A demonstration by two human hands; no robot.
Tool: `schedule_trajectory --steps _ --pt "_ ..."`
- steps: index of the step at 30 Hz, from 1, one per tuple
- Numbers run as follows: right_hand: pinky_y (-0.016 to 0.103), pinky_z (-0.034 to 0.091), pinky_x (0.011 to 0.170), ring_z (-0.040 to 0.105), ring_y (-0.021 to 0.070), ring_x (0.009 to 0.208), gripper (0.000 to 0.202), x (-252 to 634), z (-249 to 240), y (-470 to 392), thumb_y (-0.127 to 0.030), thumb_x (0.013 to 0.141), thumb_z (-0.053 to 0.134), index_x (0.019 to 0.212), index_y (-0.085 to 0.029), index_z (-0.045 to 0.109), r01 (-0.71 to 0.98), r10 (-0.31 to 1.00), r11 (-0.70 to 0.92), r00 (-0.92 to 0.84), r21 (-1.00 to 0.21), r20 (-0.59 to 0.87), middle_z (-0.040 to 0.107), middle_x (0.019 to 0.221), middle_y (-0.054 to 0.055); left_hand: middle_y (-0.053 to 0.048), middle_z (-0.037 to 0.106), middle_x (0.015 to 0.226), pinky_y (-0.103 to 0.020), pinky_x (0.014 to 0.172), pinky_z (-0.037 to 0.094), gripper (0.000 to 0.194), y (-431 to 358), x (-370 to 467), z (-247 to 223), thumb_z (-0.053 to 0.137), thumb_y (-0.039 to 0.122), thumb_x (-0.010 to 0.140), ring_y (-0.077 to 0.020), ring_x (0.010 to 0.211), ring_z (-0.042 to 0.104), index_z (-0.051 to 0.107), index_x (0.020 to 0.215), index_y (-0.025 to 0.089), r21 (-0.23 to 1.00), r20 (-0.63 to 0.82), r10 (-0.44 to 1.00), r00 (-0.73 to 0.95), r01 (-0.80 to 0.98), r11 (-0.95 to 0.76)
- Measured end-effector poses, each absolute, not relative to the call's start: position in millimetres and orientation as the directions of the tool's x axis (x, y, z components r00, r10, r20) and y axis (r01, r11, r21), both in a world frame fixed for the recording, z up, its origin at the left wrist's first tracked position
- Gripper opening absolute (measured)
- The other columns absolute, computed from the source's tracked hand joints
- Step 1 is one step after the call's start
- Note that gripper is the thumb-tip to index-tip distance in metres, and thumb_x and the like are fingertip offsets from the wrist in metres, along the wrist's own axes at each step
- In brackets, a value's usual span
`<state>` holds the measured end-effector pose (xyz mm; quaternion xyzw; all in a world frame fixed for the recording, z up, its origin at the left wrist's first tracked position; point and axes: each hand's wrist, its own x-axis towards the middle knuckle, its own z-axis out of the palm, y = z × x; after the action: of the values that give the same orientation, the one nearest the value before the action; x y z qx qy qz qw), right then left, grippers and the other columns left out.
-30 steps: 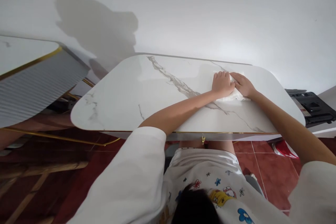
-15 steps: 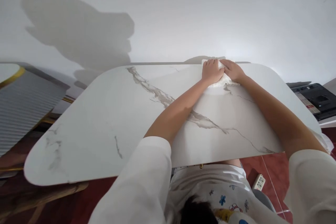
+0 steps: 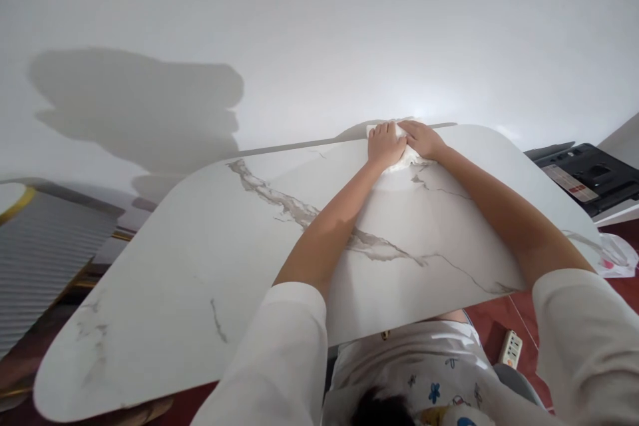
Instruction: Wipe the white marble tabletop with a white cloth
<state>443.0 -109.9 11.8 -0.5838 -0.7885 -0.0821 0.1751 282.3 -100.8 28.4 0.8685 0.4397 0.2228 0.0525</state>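
A white cloth [image 3: 408, 161] lies bunched at the far edge of a white marble-patterned table [image 3: 180, 246], close to the wall. On its left part rests my left hand [image 3: 385, 145], palm down, fingers close together and bent over the cloth. My right hand [image 3: 423, 140] presses on the cloth's right part, its fingers pointing left and touching my left hand. The cloth beneath both palms is hidden.
A black device [image 3: 594, 176] stands beyond the table's right end, with a clear plastic bag [image 3: 618, 254] nearer. A ribbed grey cabinet [image 3: 50, 246] is at the left. A power strip [image 3: 510, 349] lies on the red floor. The wall borders the far edge.
The camera view has tilted and shifted, so the table appears rotated and lower at the left. Both hands remain on the cloth at the far edge.
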Motion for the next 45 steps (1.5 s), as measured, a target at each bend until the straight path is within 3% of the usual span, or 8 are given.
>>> schedule_trajectory --steps 4,11,20,28,36,45 --pt "0.045 0.035 0.118 0.046 0.0267 0.139 0.058 433.1 14.4 -132.3 -0.027 0.093 0.032 0.144 -0.007 0.048 0.95 0.915 0.275 -0.212 -0.145 0.344 0.052 0.15 0.013 -0.015 0.059 0.136 -0.048 0.113 0.033 0.044 -116.2 274.4 24.3 0.039 0.025 0.092 -0.031 0.132 0.047 0.05 0.135 0.018 0.282 0.36 0.767 0.531 0.721 -0.632" --pt "0.046 0.032 0.121 0.043 0.0273 0.142 0.059 420.6 12.4 -181.2 -0.028 0.093 0.033 0.146 -0.007 0.046 0.953 0.916 0.278 -0.225 -0.121 0.333 0.049 0.152 0.015 -0.017 0.058 0.136 -0.045 0.114 0.032 0.045 -164.2 258.5 25.9 0.037 0.026 0.093 -0.0311 0.132 0.047 0.049 0.134 0.012 0.232 0.331 0.762 0.557 0.734 -0.638" --pt "0.055 0.035 0.118 0.044 0.029 0.141 0.055 404.8 11.3 -251.4 -0.034 0.096 0.031 0.145 -0.015 0.047 0.935 0.892 0.333 -0.271 -0.121 0.361 0.051 0.151 0.014 -0.017 0.059 0.132 -0.045 0.111 0.034 0.04 -235.9 232.6 34.0 0.038 0.025 0.093 -0.0317 0.127 0.049 0.051 0.128 0.011 0.225 0.327 0.732 0.597 0.703 -0.674" --pt "0.051 0.033 0.12 0.039 0.0294 0.145 0.06 376.5 17.6 -330.5 -0.032 0.096 0.027 0.147 -0.006 0.043 0.946 0.914 0.306 -0.26 -0.106 0.312 0.045 0.154 0.017 -0.019 0.052 0.142 -0.052 0.117 0.028 0.048 -302.9 208.2 35.1 0.037 0.026 0.092 -0.0335 0.136 0.042 0.045 0.137 0.011 0.239 0.299 0.73 0.615 0.692 -0.681" --pt "0.053 0.034 0.12 0.038 0.0283 0.146 0.057 386.0 17.9 -373.7 -0.035 0.098 0.028 0.15 -0.015 0.041 0.926 0.909 0.34 -0.279 -0.164 0.31 0.044 0.156 0.012 -0.023 0.047 0.147 -0.055 0.119 0.025 0.056 -349.0 212.8 39.6 0.034 0.026 0.093 -0.036 0.141 0.037 0.04 0.143 0.002 0.219 0.251 0.742 0.622 0.71 -0.669" --pt "0.055 0.036 0.119 0.041 0.0303 0.145 0.058 457.0 19.5 -388.0 -0.046 0.1 0.031 0.151 -0.023 0.042 0.909 0.904 0.356 -0.277 -0.215 0.325 0.046 0.155 0.009 -0.026 0.044 0.151 -0.055 0.119 0.026 0.059 -360.9 272.4 38.7 0.034 0.03 0.096 -0.0363 0.142 0.036 0.038 0.145 -0.003 0.236 0.268 0.72 0.64 0.681 -0.693"
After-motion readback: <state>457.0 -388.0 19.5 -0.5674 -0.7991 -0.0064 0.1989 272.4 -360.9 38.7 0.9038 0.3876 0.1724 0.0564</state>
